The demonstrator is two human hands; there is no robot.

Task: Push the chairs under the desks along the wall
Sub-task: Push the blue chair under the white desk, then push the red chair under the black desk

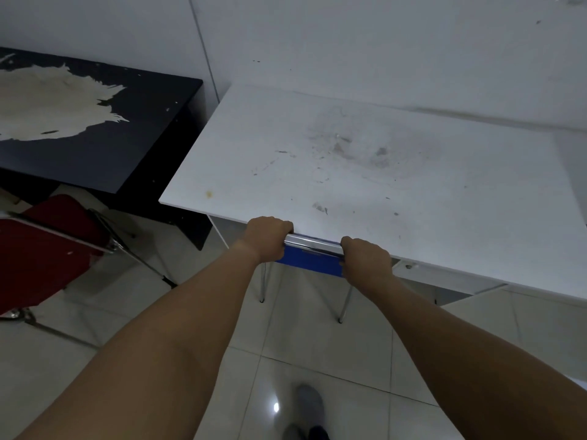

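Observation:
A blue chair with a chrome top rail stands at the front edge of the white desk, its seat hidden beneath the desktop. Only the backrest top and two metal rear legs show. My left hand is shut on the left end of the rail. My right hand is shut on its right end. The rail touches the desk's edge. To the left, a red chair stands out on the floor in front of a black desk, its seat partly under that desk.
Both desks stand against a white wall. The black desk's top has a large worn pale patch. The floor is pale glossy tile. My shoe shows at the bottom centre.

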